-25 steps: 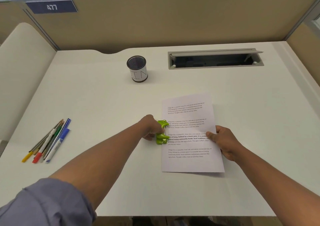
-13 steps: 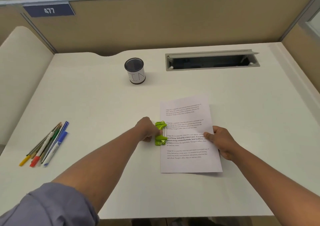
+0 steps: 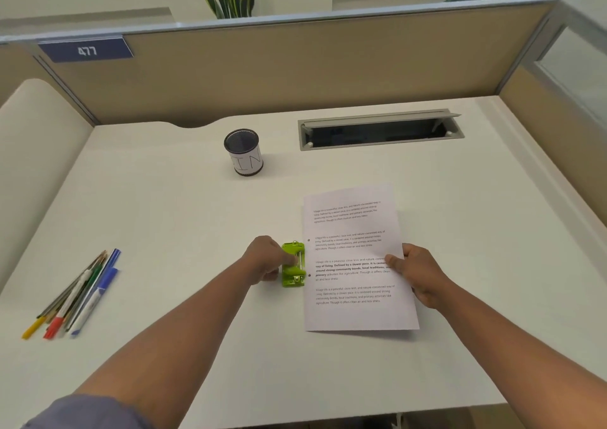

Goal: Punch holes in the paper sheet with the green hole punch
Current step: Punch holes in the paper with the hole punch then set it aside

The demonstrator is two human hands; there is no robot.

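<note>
Centre of frame: green hole punch (image 3: pixel 293 264) on the white desk (image 3: pixel 164 218), just beside the left edge of the paper sheet (image 3: pixel 356 261). Left hand (image 3: pixel 266 259) curled round the punch's left side, fingers gripping it. Right hand (image 3: pixel 418 272) pinching the sheet's right edge, thumb on top. Two small dark dots (image 3: pixel 308 240) near the sheet's left margin, probably punched holes. Lower left: bundle of pens (image 3: pixel 74 294). Upper middle: mesh pen cup (image 3: pixel 243 152).
</note>
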